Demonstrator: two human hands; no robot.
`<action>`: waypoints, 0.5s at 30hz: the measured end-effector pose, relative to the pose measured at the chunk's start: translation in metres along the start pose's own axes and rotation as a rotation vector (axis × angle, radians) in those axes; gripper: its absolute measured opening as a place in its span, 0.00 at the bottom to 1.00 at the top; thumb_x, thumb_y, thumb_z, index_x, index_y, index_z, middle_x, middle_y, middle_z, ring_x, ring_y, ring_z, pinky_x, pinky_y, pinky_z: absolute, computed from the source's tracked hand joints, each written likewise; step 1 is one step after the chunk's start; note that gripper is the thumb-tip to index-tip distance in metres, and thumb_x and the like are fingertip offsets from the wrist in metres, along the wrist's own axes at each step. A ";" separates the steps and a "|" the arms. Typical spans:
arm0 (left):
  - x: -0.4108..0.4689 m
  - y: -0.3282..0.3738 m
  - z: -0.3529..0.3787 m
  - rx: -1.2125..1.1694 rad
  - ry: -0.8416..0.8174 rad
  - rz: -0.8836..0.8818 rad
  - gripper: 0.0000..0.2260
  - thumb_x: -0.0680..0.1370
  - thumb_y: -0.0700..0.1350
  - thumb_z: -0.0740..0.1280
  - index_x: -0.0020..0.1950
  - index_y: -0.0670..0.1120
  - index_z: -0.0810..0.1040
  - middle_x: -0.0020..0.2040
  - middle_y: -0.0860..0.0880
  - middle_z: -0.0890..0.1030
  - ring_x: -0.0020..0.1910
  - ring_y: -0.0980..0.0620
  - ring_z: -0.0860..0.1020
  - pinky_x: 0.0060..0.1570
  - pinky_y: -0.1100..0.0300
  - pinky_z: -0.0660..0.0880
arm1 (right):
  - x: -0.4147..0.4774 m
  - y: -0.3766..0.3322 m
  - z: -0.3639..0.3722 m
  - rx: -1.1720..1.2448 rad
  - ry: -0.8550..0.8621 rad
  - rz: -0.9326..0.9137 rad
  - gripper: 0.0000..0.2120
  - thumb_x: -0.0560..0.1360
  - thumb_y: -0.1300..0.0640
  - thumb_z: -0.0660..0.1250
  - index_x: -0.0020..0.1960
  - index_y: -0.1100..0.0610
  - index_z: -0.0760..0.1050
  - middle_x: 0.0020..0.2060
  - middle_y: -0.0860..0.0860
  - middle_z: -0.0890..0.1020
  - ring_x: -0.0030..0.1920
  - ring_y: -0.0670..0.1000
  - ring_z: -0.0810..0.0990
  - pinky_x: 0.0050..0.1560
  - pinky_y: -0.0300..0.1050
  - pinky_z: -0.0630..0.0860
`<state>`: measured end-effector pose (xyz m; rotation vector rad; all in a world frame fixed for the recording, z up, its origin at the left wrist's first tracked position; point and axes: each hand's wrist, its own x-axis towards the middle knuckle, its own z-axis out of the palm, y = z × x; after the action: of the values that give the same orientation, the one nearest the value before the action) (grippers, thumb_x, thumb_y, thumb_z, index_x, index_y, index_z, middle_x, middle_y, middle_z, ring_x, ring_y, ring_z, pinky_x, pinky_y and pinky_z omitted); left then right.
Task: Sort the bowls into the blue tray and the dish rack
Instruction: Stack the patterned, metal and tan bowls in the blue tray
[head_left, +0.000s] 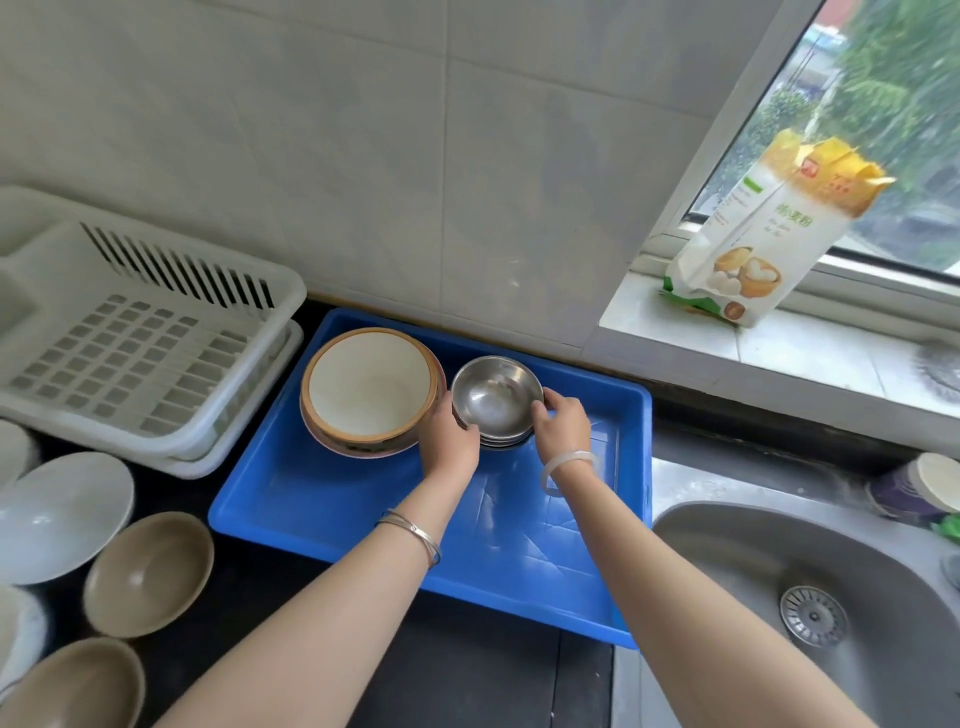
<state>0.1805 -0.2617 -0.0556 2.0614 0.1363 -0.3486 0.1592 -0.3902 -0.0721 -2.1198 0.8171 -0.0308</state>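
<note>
Dark counter, blue tray (322, 525), both hands (451, 441) (562, 428) clasping upright steel bowl stack (496, 402), mouths upward

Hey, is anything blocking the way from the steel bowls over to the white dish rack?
Only the large brown-rimmed bowl, sitting in the blue tray between the steel bowls and the dish rack. Both hands already grip the steel stack.

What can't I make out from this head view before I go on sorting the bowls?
- Steel bowl stack: count unclear; left hand and right hand cover its sides.
- Pale bowls at the left edge: cut off by the frame.
- Dish rack: left end cut off.
- Flour bag print: too blurred.
</note>
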 end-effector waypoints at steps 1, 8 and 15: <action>-0.002 -0.002 0.001 -0.029 0.007 0.015 0.16 0.75 0.34 0.63 0.63 0.43 0.73 0.61 0.44 0.78 0.60 0.45 0.75 0.61 0.50 0.73 | -0.002 0.002 0.001 0.010 0.004 0.003 0.14 0.78 0.58 0.56 0.59 0.59 0.76 0.57 0.59 0.75 0.48 0.53 0.73 0.46 0.40 0.63; -0.012 -0.019 0.006 -0.081 -0.039 -0.030 0.25 0.78 0.39 0.62 0.74 0.49 0.62 0.71 0.47 0.70 0.69 0.48 0.70 0.65 0.51 0.70 | -0.017 0.004 0.003 0.061 -0.038 0.031 0.20 0.80 0.54 0.55 0.70 0.58 0.66 0.67 0.57 0.69 0.65 0.56 0.71 0.64 0.46 0.66; -0.027 -0.025 -0.021 -0.089 -0.191 -0.064 0.21 0.79 0.41 0.60 0.73 0.45 0.65 0.71 0.45 0.70 0.69 0.48 0.70 0.63 0.55 0.68 | -0.033 0.001 -0.007 0.013 -0.048 0.035 0.19 0.80 0.54 0.54 0.69 0.58 0.68 0.67 0.58 0.72 0.65 0.57 0.71 0.63 0.47 0.67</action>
<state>0.1524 -0.2298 -0.0584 1.9277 0.1001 -0.5664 0.1301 -0.3771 -0.0600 -2.0860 0.8237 0.0334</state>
